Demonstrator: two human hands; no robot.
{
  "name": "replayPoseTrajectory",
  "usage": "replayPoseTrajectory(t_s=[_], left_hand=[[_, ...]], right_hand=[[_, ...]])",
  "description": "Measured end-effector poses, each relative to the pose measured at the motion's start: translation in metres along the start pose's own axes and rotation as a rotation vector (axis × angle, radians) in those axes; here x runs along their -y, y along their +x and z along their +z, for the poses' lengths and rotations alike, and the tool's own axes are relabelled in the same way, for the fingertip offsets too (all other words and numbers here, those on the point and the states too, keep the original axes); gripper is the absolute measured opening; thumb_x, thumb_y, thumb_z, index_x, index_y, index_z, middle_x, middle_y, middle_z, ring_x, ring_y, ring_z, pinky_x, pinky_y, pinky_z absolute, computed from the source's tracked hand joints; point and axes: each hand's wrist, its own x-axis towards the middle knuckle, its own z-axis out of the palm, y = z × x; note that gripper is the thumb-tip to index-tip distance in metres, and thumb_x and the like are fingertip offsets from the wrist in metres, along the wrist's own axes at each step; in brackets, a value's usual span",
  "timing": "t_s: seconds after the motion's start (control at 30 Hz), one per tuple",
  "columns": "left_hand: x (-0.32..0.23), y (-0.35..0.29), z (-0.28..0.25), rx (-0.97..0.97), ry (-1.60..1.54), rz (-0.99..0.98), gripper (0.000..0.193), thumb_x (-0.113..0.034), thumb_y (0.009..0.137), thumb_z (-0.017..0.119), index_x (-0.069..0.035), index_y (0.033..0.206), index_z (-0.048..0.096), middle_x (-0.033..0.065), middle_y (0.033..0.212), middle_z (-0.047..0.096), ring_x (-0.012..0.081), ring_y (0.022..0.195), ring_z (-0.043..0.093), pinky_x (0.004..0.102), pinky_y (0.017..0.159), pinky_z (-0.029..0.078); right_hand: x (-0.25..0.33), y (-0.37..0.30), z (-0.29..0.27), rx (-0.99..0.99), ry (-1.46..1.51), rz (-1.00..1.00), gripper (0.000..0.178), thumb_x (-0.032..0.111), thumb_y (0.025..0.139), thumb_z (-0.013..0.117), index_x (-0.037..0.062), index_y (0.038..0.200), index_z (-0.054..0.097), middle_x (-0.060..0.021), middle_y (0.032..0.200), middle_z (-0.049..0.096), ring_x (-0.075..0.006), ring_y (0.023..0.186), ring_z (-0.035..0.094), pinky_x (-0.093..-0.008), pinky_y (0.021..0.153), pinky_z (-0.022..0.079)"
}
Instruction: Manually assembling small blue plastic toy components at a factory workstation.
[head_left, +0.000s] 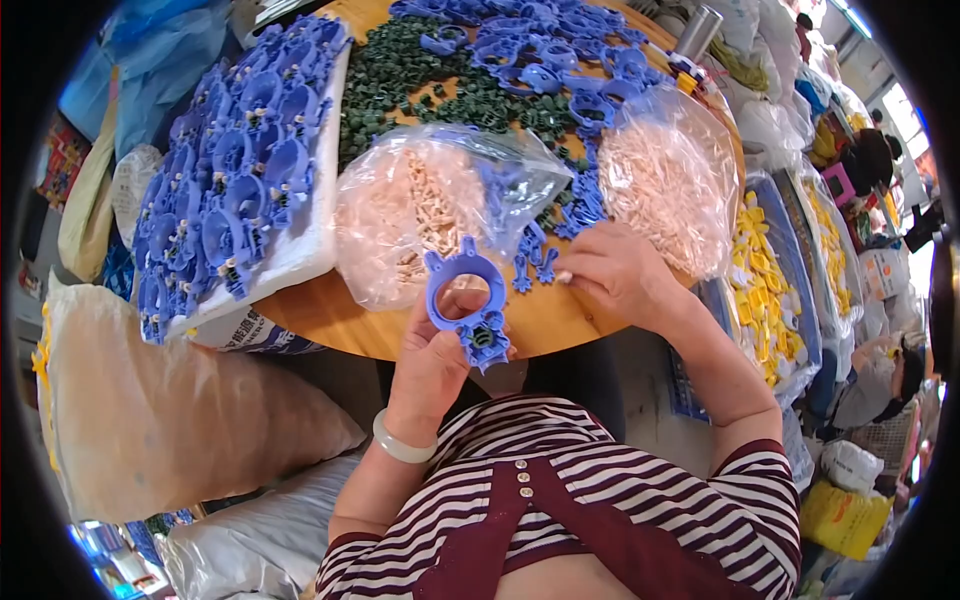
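1. Well left of my left hand, a white tray (328, 215) holds crowded purple rings, with small pale bits showing on many.
2. Just beyond that hand, a clear bag (372, 215) of pale pieces lies on the table (312, 312); a heap of green pieces (385, 85) spreads farther off.
3. My left hand (430, 355), curled round it, grips a purple ring (470, 263), its knobbly end toward me with something green set in it.
4. Between my hands lie small purple pieces (534, 262).
5. My right hand (622, 275) is pinched nearly closed, apparently on a small pale piece (564, 277). I judge this as gathering a part to fit; the next move calls for a steady ring and a careful fingertip placement.
6. Beyond my right hand sits another clear bag (668, 190) of pale pieces.
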Motion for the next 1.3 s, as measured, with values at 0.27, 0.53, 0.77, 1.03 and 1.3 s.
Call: replayPoseTrajectory(t_s=[0.27, 0.53, 0.77, 1.03, 1.3], left_hand=[[0.016, 0.012, 0.009, 0.025, 0.065, -0.083, 0.057, -0.02, 0.078, 0.069, -0.004, 0.126, 0.042, 0.0103, 0.109, 0.055, 0.0272, 0.091, 0.061, 0.0442, 0.072, 0.055], [0.018, 0.015, 0.007, 0.009, 0.064, -0.081, 0.061, -0.02, 0.078, 0.069, -0.004, 0.129, 0.039, 0.0107, 0.11, 0.054, 0.0263, 0.092, 0.061, 0.0433, 0.073, 0.055], [0.018, 0.016, 0.004, 0.007, 0.015, -0.096, 0.059, -0.019, 0.079, 0.068, -0.004, 0.128, 0.039, 0.0115, 0.111, 0.055, 0.0261, 0.092, 0.061, 0.0424, 0.074, 0.056], [0.018, 0.017, 0.001, 0.02, 0.002, -0.116, 0.06, -0.019, 0.078, 0.069, -0.005, 0.128, 0.039, 0.0121, 0.112, 0.055, 0.0263, 0.093, 0.061, 0.0422, 0.074, 0.056], [0.018, 0.017, -0.001, 0.04, -0.022, -0.11, 0.061, -0.018, 0.079, 0.068, -0.006, 0.13, 0.038, 0.0123, 0.113, 0.055, 0.027, 0.093, 0.061, 0.0421, 0.075, 0.055]], right_hand=[[-0.001, -0.03, -0.006, 0.064, 0.058, 0.134, 0.016, 0.012, 0.075, 0.065, 0.0078, 0.09, 0.062, -0.0061, 0.083, 0.054, -0.0251, 0.077, 0.055, -0.035, 0.068, 0.045], [0.007, -0.024, 0.006, 0.114, 0.154, 0.183, 0.017, 0.009, 0.076, 0.064, 0.0051, 0.092, 0.061, -0.0085, 0.083, 0.055, -0.0257, 0.076, 0.057, -0.033, 0.066, 0.046], [0.007, -0.029, 0.004, 0.109, 0.272, 0.258, 0.015, 0.007, 0.076, 0.064, 0.0065, 0.09, 0.061, -0.0081, 0.085, 0.056, -0.0249, 0.077, 0.058, -0.0317, 0.065, 0.046], [0.025, -0.033, 0.009, -0.092, 0.087, 0.249, 0.022, 0.012, 0.073, 0.069, 0.0037, 0.091, 0.06, -0.0094, 0.087, 0.057, -0.0261, 0.079, 0.057, -0.033, 0.069, 0.046], [0.026, -0.038, 0.025, -0.148, 0.048, 0.28, 0.014, 0.004, 0.075, 0.065, 0.0026, 0.089, 0.062, -0.0096, 0.087, 0.057, -0.0243, 0.078, 0.057, -0.0303, 0.068, 0.046]])
